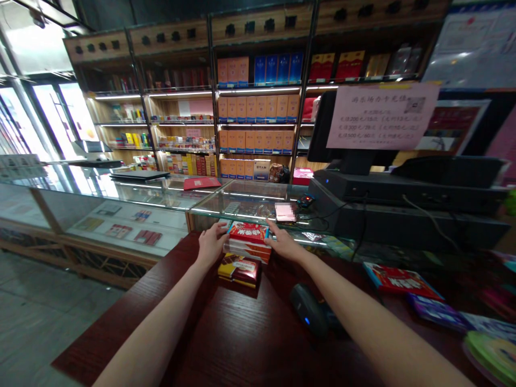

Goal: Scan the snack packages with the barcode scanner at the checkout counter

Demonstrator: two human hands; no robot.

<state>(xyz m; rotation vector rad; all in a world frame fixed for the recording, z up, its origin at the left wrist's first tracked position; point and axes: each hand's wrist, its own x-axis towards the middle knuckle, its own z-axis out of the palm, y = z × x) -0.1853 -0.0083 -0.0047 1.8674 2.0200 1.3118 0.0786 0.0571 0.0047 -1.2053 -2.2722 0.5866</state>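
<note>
A short stack of red-and-white snack boxes [249,234] sits at the far edge of the dark wooden counter, against the glass showcase. My left hand [211,244] is at the stack's left end, its fingers bent over the upper edge. On the opposite end, my right hand [284,243] has its thumb and fingers against the boxes. Together they clasp the stack between them. Just in front lies a small pile of brown-and-yellow snack packs [239,270], touched by neither hand. A black barcode scanner [308,309] with a blue light lies near my right forearm.
Glass showcases [161,196] run behind and left of the wooden counter [226,333]. A monitor [322,126] bearing a pink paper sign stands at the right. More snack packs, including a red one [403,280] and a purple one [437,312], lie at right. Stocked shelves [258,123] line the wall.
</note>
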